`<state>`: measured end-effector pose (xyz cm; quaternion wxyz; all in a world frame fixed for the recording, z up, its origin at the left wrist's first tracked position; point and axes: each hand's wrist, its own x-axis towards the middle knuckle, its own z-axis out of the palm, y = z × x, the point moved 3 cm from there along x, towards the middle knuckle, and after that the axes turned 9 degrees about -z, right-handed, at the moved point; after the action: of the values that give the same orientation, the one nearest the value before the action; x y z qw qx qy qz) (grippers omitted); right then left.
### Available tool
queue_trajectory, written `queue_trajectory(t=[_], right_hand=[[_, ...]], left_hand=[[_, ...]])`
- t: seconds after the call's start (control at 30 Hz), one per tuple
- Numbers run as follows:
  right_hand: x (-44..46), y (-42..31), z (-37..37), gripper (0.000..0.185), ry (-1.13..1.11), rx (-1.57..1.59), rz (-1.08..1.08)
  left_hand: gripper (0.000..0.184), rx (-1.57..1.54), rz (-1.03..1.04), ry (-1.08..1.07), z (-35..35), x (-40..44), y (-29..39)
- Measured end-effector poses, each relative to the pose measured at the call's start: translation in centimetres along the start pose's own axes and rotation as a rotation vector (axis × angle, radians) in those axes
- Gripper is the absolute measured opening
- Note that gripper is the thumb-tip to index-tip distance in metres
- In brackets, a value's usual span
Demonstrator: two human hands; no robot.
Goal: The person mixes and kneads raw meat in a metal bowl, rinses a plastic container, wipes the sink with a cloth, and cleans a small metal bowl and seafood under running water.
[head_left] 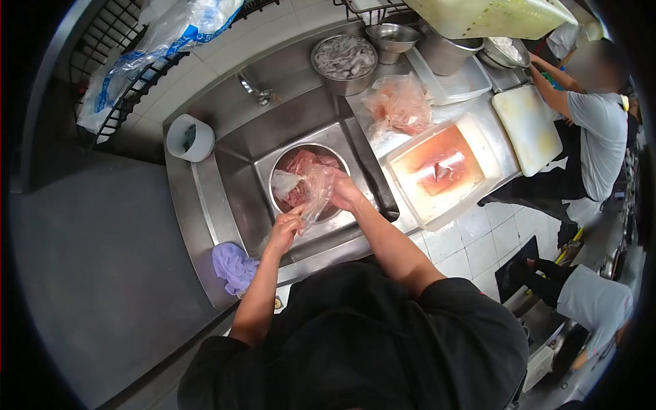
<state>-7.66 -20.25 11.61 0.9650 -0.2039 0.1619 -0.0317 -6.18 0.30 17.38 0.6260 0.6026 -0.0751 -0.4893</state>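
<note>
A round metal bowl (342, 158) stands in the sink (246, 205) with raw red meat (301, 161) in it. Over the bowl's near side hangs a clear plastic bag (317, 191), wrinkled and partly covering the meat. My left hand (285, 231) pinches the bag's lower edge at the bowl's near rim. Fingers of my right hand (346, 193) are closed on the bag's right side, some of them hidden behind the plastic. A whitish piece of plastic (283, 183) lies on the meat at the left.
On the right counter are a tub with reddish liquid (410, 167), a bag of pinkish contents (400, 104) and a cutting board (526, 128). A bowl of greyish food (344, 58) stands behind the sink. A purple cloth (234, 268) lies left. Two people (598, 137) work at right.
</note>
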Motion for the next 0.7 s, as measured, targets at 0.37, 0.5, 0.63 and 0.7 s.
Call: queue_trajectory(t=[0.37, 0.5, 0.63, 0.7], right_hand=[[0.0, -0.3, 1.8, 0.014, -0.157, -0.297, -0.095], [0.4, 0.3, 2.9, 0.011, -0.127, -0.301, -0.108], [1.1, -0.2, 3.0, 0.008, -0.003, -0.844, -0.403], [1.4, -0.4, 3.5, 0.009, 0.052, -1.113, -0.468]], left_hand=[[0.053, -0.594, -0.066, 0.355, 2.4, 2.5, 0.8], [0.051, -0.764, -0.075, 0.047, 1.6, 7.5, -3.8], [0.044, -0.826, 0.002, 0.087, 4.8, 7.9, -3.5], [0.043, -0.878, -0.139, 0.084, 5.8, 7.8, -4.4]])
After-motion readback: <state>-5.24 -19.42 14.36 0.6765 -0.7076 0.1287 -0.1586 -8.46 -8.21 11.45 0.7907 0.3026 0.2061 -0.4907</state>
